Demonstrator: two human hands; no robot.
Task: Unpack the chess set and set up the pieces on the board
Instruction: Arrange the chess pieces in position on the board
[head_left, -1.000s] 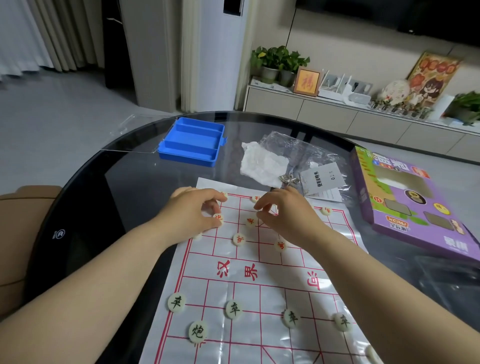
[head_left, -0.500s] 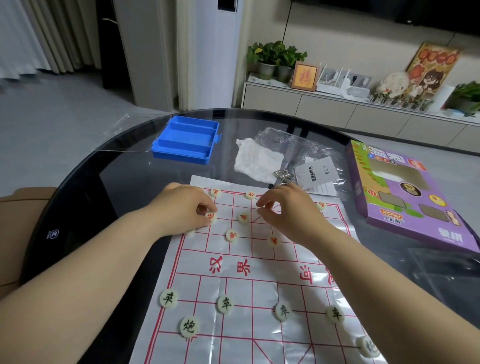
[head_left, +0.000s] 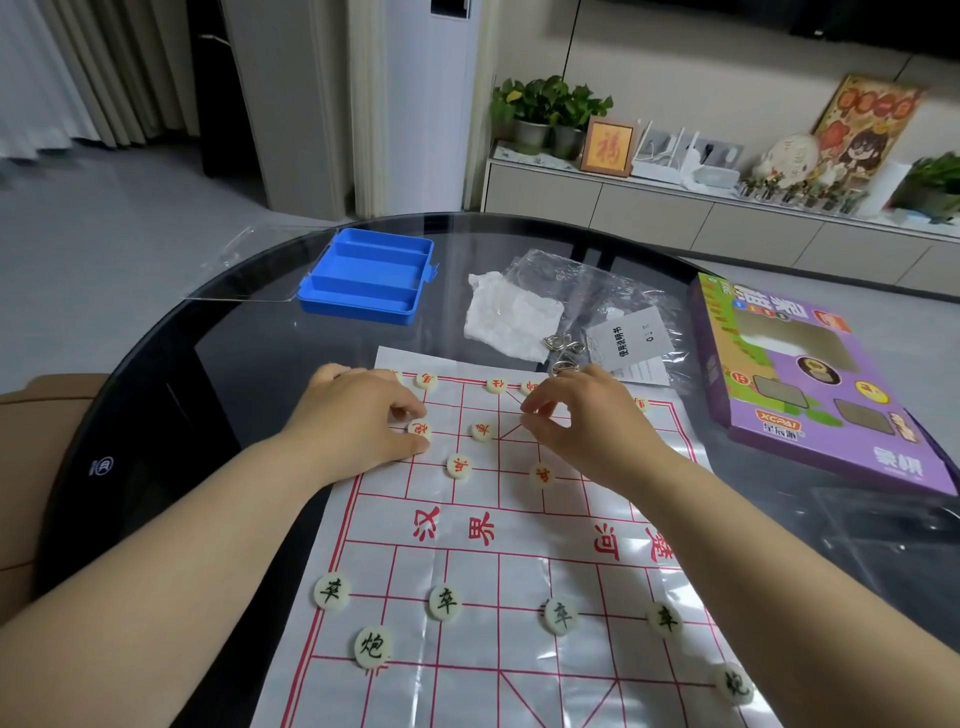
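Note:
A white paper chess board (head_left: 571, 587) with red lines lies on the dark glass table (head_left: 218, 405). Several round cream pieces with black characters (head_left: 444, 601) stand on its near rows. Cream pieces with red characters (head_left: 482, 431) stand on the far rows. My left hand (head_left: 353, 421) pinches one red piece (head_left: 420, 429) between thumb and forefinger at the board's far left. My right hand (head_left: 592, 426) hovers over the far middle, fingers loosely curled, and I see nothing in it.
A blue plastic tray (head_left: 369, 278) sits at the far left, with a clear lid (head_left: 234, 265) beside it. Behind the board lie crumpled white paper (head_left: 511, 317), a plastic bag (head_left: 597, 291), a paper slip (head_left: 631, 338) and metal rings (head_left: 563, 348). A purple box (head_left: 810, 384) lies right.
Both hands stay over the far red rows. My left hand keeps its fingers at the same red piece. The view has shifted a little.

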